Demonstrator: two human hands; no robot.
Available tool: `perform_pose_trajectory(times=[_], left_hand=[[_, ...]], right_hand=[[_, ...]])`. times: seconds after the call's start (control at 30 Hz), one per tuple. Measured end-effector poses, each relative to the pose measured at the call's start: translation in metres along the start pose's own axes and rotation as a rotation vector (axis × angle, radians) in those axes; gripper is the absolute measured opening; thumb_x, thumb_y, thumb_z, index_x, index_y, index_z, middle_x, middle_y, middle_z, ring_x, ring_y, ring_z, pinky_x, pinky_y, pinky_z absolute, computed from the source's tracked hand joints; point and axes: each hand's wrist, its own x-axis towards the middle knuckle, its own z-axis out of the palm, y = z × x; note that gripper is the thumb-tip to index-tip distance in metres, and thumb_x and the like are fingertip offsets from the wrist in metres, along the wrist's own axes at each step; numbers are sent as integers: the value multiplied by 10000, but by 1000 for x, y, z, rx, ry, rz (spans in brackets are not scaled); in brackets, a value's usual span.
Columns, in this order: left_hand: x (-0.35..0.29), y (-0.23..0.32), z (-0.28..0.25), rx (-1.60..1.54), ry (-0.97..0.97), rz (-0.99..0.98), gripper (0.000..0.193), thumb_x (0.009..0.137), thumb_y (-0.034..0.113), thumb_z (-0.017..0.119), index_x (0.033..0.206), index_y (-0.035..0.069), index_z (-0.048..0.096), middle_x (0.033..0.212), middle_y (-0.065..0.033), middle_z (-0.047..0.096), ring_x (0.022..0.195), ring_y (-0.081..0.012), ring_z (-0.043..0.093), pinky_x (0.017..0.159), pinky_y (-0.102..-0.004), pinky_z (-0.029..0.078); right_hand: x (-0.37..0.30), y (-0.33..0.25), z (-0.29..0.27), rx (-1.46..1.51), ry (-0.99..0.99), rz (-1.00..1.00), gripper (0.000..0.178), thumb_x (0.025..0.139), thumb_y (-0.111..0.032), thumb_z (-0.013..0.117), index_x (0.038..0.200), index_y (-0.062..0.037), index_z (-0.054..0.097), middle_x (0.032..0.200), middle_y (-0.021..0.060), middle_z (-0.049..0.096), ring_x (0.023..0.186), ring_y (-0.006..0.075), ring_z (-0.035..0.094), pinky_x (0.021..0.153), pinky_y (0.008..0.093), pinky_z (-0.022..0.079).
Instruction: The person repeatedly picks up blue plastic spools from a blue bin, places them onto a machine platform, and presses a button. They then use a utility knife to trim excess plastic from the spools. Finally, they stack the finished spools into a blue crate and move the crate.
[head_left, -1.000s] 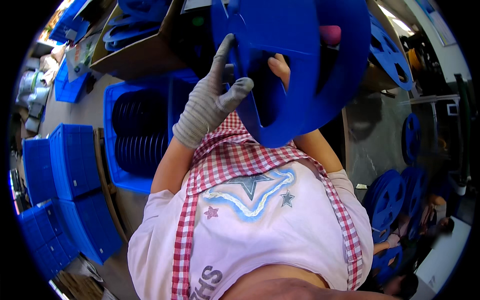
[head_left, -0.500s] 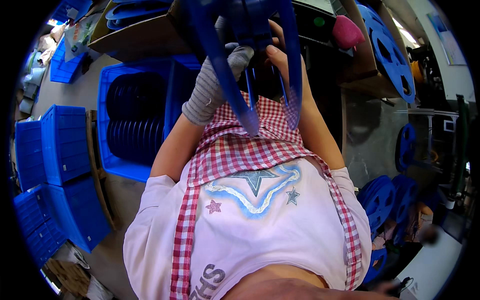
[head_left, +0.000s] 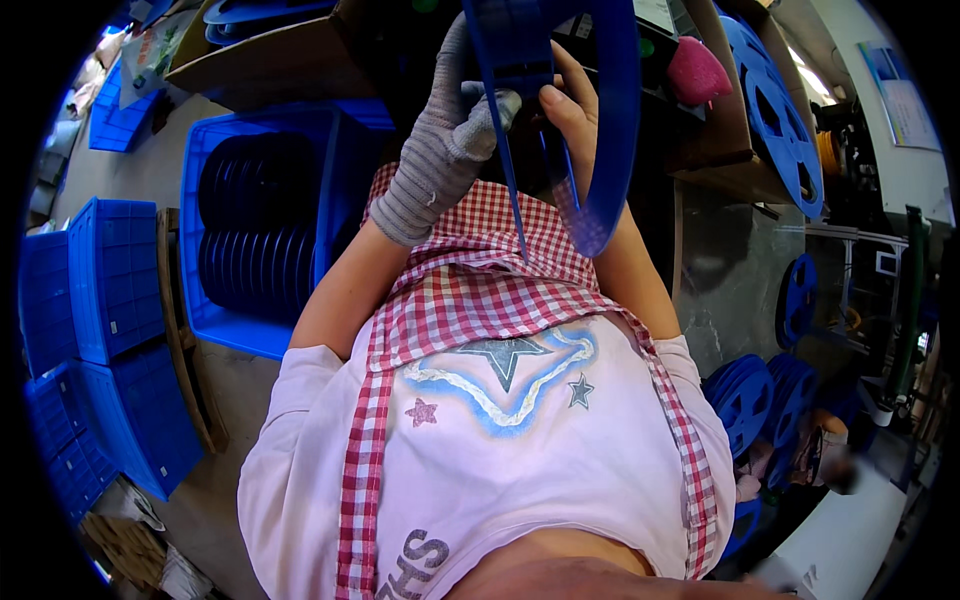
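A blue plastic reel (head_left: 615, 130) with two round flanges is held up at the top middle, over my apron. Its left flange appears almost edge-on, while the right one shows a broad curved face. My left hand (head_left: 435, 165), in a grey striped knit glove, grips the reel from the left, its thumb reaching in near the hub. From the right, my bare right hand (head_left: 572, 112) has its thumb and fingers closed at the hub, between the flanges. The reel's upper part is cut off by the picture's edge, and some fingertips are hidden.
On the left, a blue crate (head_left: 190, 250) holds rows of dark reels. Stacked blue bins (head_left: 115, 280) stand farther left. Cardboard boxes (head_left: 270, 70) with blue reels flank the top. A pink object (head_left: 698, 70) lies at the right box. Another person (head_left: 822, 450) is at the lower right.
The reel has turned and shifted slightly right; its left flange is now nearly edge-on. Both hands have kept their grip, and my left hand shows more fully beside it.
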Motion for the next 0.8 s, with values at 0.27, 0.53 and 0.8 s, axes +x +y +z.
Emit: perform_pose_trajectory(times=[0.27,0.53,0.8], left_hand=[[-2,-2,3,21,10,-9,765,876,344,636,1467,149,191,1176,-96,533,1020,-170,564,895,-302,504],[-1,3,4,64,17,-38,731,893,334,618,1459,142,197,1125,-85,553,954,-149,578,863,-280,512],[11,19,10,61,88,17,451,899,265,628,1274,54,494,998,-59,602,870,-125,585,806,-276,510]], right_hand=[[-4,-2,2,-22,-1,-23,566,870,-363,586,1361,-109,463,904,31,550,867,120,564,820,277,462],[0,-5,0,1,6,-22,603,850,-399,606,1356,-101,469,905,33,534,850,122,553,785,268,462],[15,-33,-25,-501,-40,-123,648,820,-481,623,1352,-143,474,986,149,545,895,283,585,783,353,471]])
